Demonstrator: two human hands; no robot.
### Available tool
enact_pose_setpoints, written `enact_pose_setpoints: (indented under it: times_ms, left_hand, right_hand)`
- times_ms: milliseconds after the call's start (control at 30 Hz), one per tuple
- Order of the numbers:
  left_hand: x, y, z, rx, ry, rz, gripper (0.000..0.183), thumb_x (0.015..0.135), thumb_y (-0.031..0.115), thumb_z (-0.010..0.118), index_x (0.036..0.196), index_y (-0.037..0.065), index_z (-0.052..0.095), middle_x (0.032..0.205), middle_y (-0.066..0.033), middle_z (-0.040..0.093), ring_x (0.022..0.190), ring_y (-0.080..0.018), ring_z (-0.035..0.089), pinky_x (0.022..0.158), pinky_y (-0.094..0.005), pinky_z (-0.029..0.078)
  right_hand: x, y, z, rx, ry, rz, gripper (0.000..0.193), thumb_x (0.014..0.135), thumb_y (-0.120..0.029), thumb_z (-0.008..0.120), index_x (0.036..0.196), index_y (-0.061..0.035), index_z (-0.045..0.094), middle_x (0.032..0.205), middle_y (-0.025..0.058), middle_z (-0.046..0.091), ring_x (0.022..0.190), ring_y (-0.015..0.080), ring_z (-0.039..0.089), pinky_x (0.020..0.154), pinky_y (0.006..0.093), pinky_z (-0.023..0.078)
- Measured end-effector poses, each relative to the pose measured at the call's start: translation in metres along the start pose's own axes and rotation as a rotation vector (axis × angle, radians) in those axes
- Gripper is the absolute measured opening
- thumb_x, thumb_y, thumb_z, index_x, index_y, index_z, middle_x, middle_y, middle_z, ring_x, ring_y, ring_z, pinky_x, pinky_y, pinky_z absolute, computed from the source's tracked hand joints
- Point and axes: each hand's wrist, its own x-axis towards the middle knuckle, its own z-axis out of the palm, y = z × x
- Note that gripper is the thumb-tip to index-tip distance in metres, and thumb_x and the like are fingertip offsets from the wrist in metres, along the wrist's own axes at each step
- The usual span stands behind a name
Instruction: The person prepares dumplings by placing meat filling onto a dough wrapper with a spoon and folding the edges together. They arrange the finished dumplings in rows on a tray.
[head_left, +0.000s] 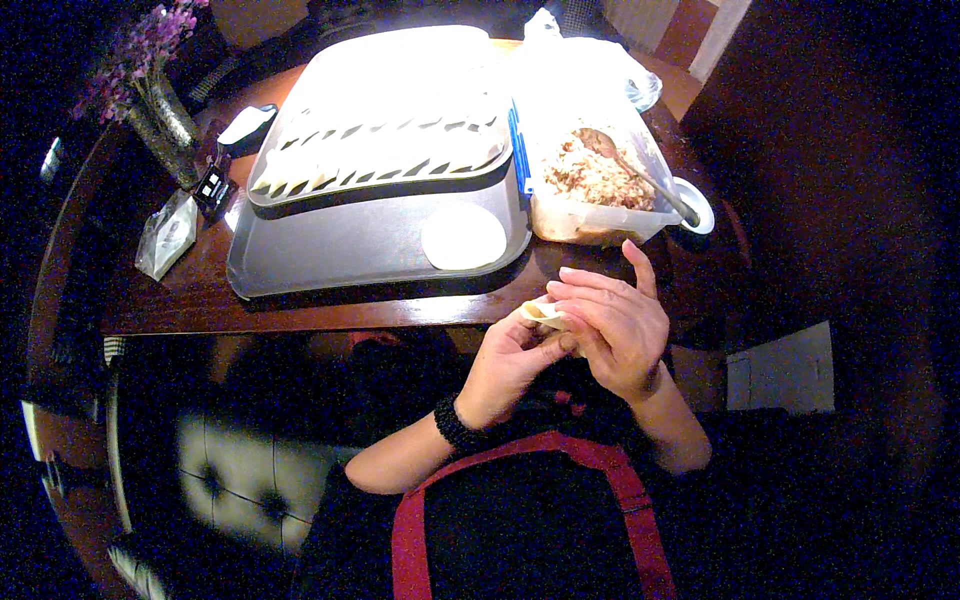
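Dark tray: the empty-fronted dark tray (330, 250) lay on the brown table (380, 315), close to its near edge.
Folded wrapper: the pale folded wrapper (543, 315) was up in the hands, just nearer the person than the dark tray's right corner.
Left hand: the left hand (505, 365), nearer the person than the dark tray, pinched the wrapper between thumb and fingers; a black bracelet (456, 424) circled its wrist.
Right hand: the right hand (615, 325), off the dark tray's near right corner, laid bent fingers against the wrapper, the little finger raised apart; its thumb side was hidden, so whether it gripped could not be told.
Pale disc: a round pale disc (463, 237) lay flat at the dark tray's right end.
Upper tray: a second tray (400, 186), overlapping the dark tray's far part, bore rows of pale pieces (375, 155), glaringly lit.
Tub: just right of the dark tray stood a clear tub (585, 228) of brownish, crumbly filling (590, 175), a spoon (650, 185) resting in it.
Flowers: purple flowers (150, 50) stood beyond the dark tray's left end.
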Motion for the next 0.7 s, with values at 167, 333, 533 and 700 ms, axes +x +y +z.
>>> enact_pose_setpoints:
  times_ms: [167,333,533,700]
  left_hand:
    - [-0.001,0.011,0.004,0.058,0.040,-0.105,0.033,0.086,0.008,0.058,0.117,0.001,0.050,0.106,-0.0038,0.059,0.096,-0.0097,0.054,0.085,-0.0247,0.044]
    - [0.001,0.012,0.000,-0.004,-0.012,-0.047,0.032,0.086,0.007,0.057,0.117,0.000,0.052,0.105,-0.0054,0.060,0.097,-0.0112,0.055,0.086,-0.0260,0.044]
    - [-0.001,0.003,-0.006,0.260,-0.080,0.033,0.028,0.085,0.008,0.058,0.112,0.000,0.055,0.105,-0.0048,0.061,0.095,-0.0117,0.056,0.085,-0.0265,0.044]
    - [0.002,-0.001,-0.009,0.188,-0.101,-0.088,0.028,0.085,0.009,0.059,0.111,0.000,0.055,0.103,-0.0027,0.061,0.094,-0.0104,0.056,0.083,-0.0257,0.045]
  right_hand:
    - [-0.005,0.003,-0.006,-0.017,-0.033,-0.018,0.018,0.083,-0.026,0.059,0.090,-0.0096,0.062,0.098,0.0071,0.066,0.098,0.0226,0.061,0.103,0.0510,0.024]
    - [0.006,0.006,-0.014,0.208,-0.258,0.135,0.057,0.078,-0.047,0.060,0.119,-0.0071,0.053,0.123,0.0075,0.054,0.122,0.0266,0.044,0.106,0.0509,0.012]
    - [0.019,0.012,-0.019,0.364,-0.515,0.156,0.039,0.075,-0.035,0.065,0.106,-0.0109,0.061,0.120,0.0048,0.058,0.122,0.0252,0.043,0.106,0.0493,0.010]
    - [0.015,0.015,-0.016,0.293,-0.435,0.056,0.021,0.072,-0.014,0.067,0.093,-0.0128,0.065,0.110,0.0030,0.063,0.115,0.0237,0.050,0.106,0.0487,0.013]
